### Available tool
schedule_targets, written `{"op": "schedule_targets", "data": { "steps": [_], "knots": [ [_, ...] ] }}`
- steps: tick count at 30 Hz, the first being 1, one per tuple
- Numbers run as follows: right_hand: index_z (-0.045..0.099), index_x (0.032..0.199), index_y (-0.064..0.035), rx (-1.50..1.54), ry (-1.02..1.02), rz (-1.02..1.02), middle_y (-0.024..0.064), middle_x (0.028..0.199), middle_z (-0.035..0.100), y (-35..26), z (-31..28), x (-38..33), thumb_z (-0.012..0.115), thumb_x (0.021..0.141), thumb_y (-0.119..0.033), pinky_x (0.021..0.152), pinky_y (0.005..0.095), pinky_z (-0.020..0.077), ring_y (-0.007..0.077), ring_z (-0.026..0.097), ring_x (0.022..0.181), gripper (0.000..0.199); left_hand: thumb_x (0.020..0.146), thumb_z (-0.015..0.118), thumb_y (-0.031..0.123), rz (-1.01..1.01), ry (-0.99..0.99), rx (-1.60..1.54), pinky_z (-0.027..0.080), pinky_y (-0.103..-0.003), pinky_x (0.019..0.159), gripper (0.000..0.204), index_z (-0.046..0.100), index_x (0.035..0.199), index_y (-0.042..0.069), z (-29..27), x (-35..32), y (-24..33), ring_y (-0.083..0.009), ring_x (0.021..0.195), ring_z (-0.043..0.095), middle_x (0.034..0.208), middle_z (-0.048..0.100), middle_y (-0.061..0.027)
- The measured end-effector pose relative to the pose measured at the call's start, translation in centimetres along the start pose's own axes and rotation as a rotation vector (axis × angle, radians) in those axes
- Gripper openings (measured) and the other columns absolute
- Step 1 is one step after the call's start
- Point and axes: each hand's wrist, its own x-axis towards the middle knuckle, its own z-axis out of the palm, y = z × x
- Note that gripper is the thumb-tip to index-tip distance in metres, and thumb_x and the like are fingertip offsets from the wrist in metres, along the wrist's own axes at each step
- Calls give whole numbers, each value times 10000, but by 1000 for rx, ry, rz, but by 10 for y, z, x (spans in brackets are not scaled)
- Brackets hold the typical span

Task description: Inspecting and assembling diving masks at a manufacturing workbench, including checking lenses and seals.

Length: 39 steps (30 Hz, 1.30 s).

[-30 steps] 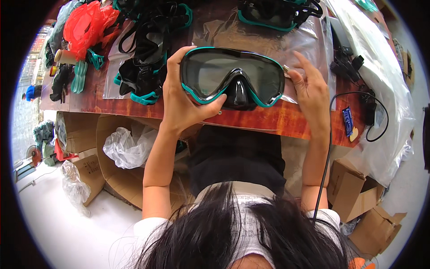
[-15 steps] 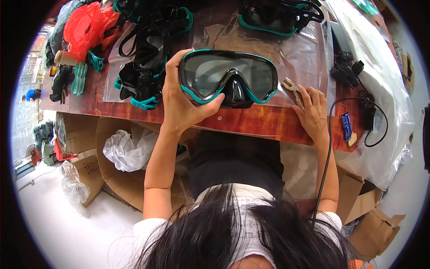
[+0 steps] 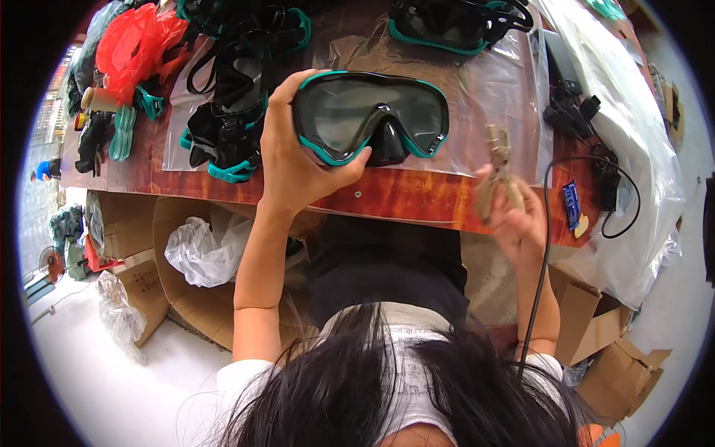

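Observation:
A diving mask (image 3: 342, 112) with a black and teal frame and a black nose pocket is raised over the table's near edge, its lens side in view. My left hand (image 3: 298, 167) grips its left side, thumb by the nose pocket and fingers behind the rim. To the right, my right hand (image 3: 521, 227) holds a pair of tan pliers (image 3: 497, 167), jaws pointing up and away from me. Motion blurs this hand and the tool somewhat. The pliers and the mask are apart.
Other black and teal masks lie at the left (image 3: 227, 141) and at the back (image 3: 439, 30). Clear plastic sheeting (image 3: 514, 97) covers part of the reddish table (image 3: 417, 197). A black cable (image 3: 547, 246) hangs near my right forearm. A red plastic bag (image 3: 134, 48) sits far left; cardboard boxes (image 3: 167, 261) stand below.
My right hand has lifted the pliers off the table and drawn them nearer to me, jaws turned upward. The mask stays in my left hand, shifted slightly left in the picture.

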Motion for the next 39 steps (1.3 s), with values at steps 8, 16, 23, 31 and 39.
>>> {"op": "schedule_targets", "data": {
  "steps": [8,16,23,31,39],
  "knots": [
    [529,1306,31,-333,-524,302,119,1307,550,-32,47,31,520,639,-46,1060,333,340,208,468,1249,672,533,838,190,112,-90,100,425,-419,969,861,456,1293,60,0,3,12,-321,1098,563,1219,584,-104],
    [498,1347,-4,-812,-680,296,150,1244,556,-44,39,41,510,676,-5,1071,319,344,234,479,1254,671,534,836,178,250,-92,112,437,-431,959,838,459,1273,56,6,0,14,-320,1051,596,1187,598,-123],
    [526,1284,-2,-904,-621,458,98,1044,570,-44,44,47,496,668,-8,853,298,433,188,540,962,617,534,835,172,276,-79,87,449,-454,945,839,447,1269,59,11,-1,17,-304,1058,608,1152,611,-118],
    [666,768,2,-777,-568,444,133,902,556,-26,45,44,517,675,-27,805,361,442,280,566,882,177,546,830,171,359,-87,107,451,-448,926,813,446,1254,63,12,-1,15,-294,1030,617,1136,612,-103],
    [607,995,56,-929,-561,381,105,938,644,-21,45,42,453,653,17,780,286,442,155,561,781,377,535,832,140,347,-116,143,461,-429,938,833,448,1269,56,9,0,15,-305,1053,609,1156,611,-122]
  ]
}}
